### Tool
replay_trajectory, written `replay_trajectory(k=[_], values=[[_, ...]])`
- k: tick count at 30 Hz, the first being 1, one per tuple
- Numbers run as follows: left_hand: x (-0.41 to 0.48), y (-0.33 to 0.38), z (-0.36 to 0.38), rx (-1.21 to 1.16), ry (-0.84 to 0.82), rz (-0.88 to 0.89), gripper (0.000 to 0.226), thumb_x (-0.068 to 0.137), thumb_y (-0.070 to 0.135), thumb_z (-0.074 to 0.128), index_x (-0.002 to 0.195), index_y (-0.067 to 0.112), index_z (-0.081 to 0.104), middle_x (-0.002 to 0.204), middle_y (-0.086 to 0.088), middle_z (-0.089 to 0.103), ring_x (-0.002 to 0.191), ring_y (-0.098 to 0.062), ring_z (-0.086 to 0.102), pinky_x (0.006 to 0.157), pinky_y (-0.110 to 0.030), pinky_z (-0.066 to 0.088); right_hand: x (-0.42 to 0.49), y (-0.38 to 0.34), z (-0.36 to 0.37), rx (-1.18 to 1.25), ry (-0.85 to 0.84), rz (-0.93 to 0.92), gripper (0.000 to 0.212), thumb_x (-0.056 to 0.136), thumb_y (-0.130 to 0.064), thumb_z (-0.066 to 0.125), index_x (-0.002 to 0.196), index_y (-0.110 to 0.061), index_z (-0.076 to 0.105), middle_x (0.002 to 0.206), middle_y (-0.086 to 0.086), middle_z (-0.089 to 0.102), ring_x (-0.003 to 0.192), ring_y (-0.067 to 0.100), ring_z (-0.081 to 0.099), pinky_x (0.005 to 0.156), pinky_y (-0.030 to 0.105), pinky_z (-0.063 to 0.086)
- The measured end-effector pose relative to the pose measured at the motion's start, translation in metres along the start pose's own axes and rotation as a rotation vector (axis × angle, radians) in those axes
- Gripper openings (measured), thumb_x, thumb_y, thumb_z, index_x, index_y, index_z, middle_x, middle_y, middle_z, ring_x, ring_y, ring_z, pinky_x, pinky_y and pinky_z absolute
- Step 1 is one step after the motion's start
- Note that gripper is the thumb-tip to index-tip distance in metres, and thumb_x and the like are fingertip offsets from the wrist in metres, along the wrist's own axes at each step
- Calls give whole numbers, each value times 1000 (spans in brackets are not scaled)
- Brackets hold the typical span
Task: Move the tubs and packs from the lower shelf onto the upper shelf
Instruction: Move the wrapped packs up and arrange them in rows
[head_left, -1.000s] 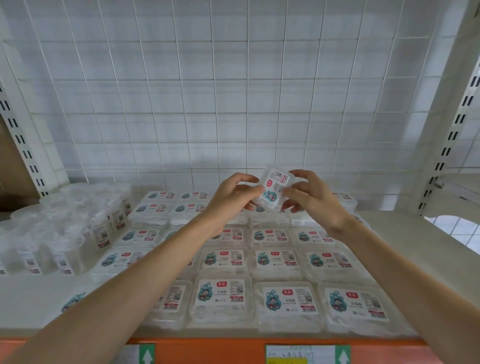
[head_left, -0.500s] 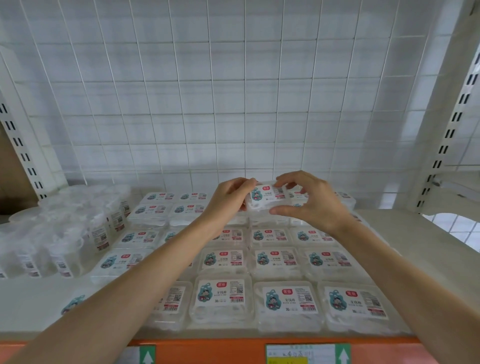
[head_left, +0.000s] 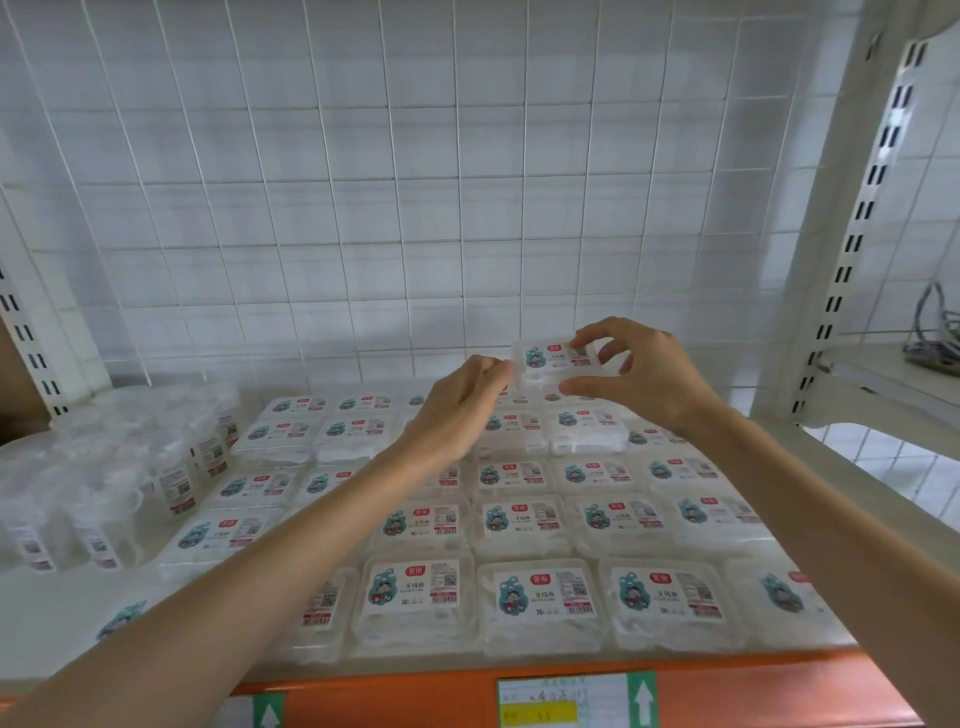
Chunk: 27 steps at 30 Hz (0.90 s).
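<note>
A small clear pack (head_left: 550, 361) with a white label and a teal cartoon figure is held level above the back rows of the shelf (head_left: 67, 618). My right hand (head_left: 644, 374) grips it by its right end, thumb below and fingers above. My left hand (head_left: 462, 405) touches its left end with the fingertips. Several rows of the same packs (head_left: 519, 519) lie flat over the middle and right of the shelf. Clear round tubs (head_left: 104, 467) with small labels stand grouped at the left.
A white wire grid (head_left: 415, 208) closes the back of the shelf. Slotted uprights stand at the left (head_left: 31, 343) and right (head_left: 852, 234). An orange front rail (head_left: 727, 691) carries a price label. Another shelf (head_left: 893, 379) lies beyond the right upright.
The pack went from tilted up facing me to lying level, and both hands carried it further back and slightly right over the rear rows.
</note>
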<state>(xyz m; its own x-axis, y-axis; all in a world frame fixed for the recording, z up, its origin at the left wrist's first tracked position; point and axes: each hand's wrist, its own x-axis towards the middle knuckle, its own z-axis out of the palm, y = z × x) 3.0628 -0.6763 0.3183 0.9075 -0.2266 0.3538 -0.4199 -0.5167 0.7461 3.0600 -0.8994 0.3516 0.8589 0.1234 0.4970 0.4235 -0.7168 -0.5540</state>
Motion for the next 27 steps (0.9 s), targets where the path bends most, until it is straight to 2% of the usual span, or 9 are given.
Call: replay_trajectory(k=[2, 4, 7, 10, 13, 20, 23, 27], values=[[1, 6, 3, 21, -25, 7, 47, 103, 46, 34, 117, 9, 57, 115, -10, 62, 107, -22, 57, 87, -26, 41, -4, 8, -12, -16, -7, 24, 43, 70, -39, 85, 106, -37, 61, 97, -19, 57, 82, -4, 53, 75, 21, 41], [2, 11, 7, 71, -55, 25, 34, 103, 36, 41, 127, 16, 56, 122, 4, 60, 112, -11, 55, 87, -19, 41, -9, 18, -24, -51, -24, 50, 45, 70, -42, 84, 107, -40, 59, 98, -13, 58, 84, -3, 52, 72, 22, 41], [5, 17, 19, 218, -79, 96, 38, 99, 25, 49, 137, 18, 49, 134, 4, 53, 118, -7, 50, 100, -26, 41, -21, 36, -39, -59, -13, 104, 45, 69, -43, 84, 107, -41, 60, 94, -15, 56, 84, 0, 52, 69, 21, 42], [3, 22, 35, 416, -134, 161, 46, 98, 30, 51, 142, 17, 44, 147, 0, 45, 132, -15, 42, 112, -35, 34, -33, 55, -45, -51, 11, 160, 46, 66, -47, 85, 105, -45, 60, 99, -8, 59, 91, 12, 56, 77, 32, 46], [-2, 23, 54, 595, -193, 230, 53, 99, 35, 51, 146, 15, 39, 151, -1, 39, 138, -18, 36, 116, -34, 25, -42, 68, -46, -57, -1, 200, 47, 66, -43, 86, 106, -39, 62, 100, -5, 60, 88, 5, 56, 76, 30, 43], [-1, 18, 79, 710, -165, 289, 58, 97, 43, 48, 145, 13, 38, 147, -4, 40, 134, -19, 39, 116, -35, 28, -50, 80, -49, -63, -11, 231, 43, 69, -40, 85, 106, -35, 63, 96, -19, 55, 89, -3, 53, 74, 27, 39], [0, 18, 82, 742, -160, 291, 59, 98, 45, 46, 146, 12, 36, 147, -5, 40, 134, -20, 39, 115, -35, 29, -53, 81, -47, -75, -52, 241, 42, 72, -39, 84, 108, -33, 63, 96, -19, 53, 86, -3, 52, 75, 27, 39], [-1, 17, 86, 763, -154, 293, 57, 99, 46, 42, 146, 14, 36, 146, -4, 40, 134, -20, 38, 115, -35, 28, -55, 84, -44, -93, -109, 254, 42, 77, -38, 80, 114, -31, 62, 96, -20, 50, 83, -3, 50, 67, 21, 38]])
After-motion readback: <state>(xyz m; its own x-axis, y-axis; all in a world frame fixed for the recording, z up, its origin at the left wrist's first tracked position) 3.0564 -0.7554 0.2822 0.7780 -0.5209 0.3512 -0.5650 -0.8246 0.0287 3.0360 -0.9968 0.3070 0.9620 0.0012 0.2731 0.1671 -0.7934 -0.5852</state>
